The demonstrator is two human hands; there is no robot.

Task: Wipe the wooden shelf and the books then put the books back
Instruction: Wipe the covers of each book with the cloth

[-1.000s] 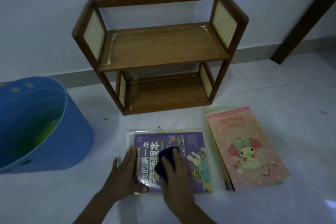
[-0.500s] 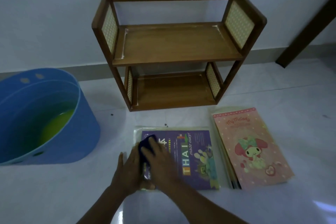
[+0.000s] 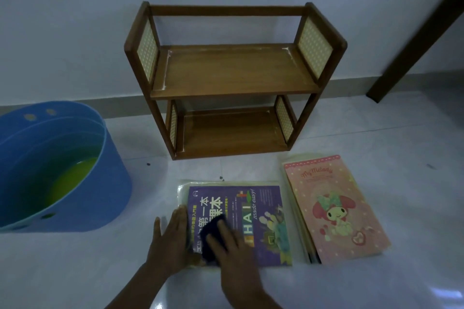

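Wiping is under way. From the left: the blue tub point(image 3: 82, 198) holds yellow-green liquid. My left hand point(image 3: 170, 241) lies flat, steadying the purple book point(image 3: 263, 223) on the near floor; my right hand point(image 3: 231, 246) presses a dark cloth point(image 3: 209, 236) onto its cover. The pink books point(image 3: 334, 208) wait right. The wooden shelf point(image 3: 233, 75), far, stands bare; restocking remains.

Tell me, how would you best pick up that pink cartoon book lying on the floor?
I'd probably take the pink book by its right long edge, coming from the bare floor on that side. It lies flat on top of a stack, and the purple book crowds its left.
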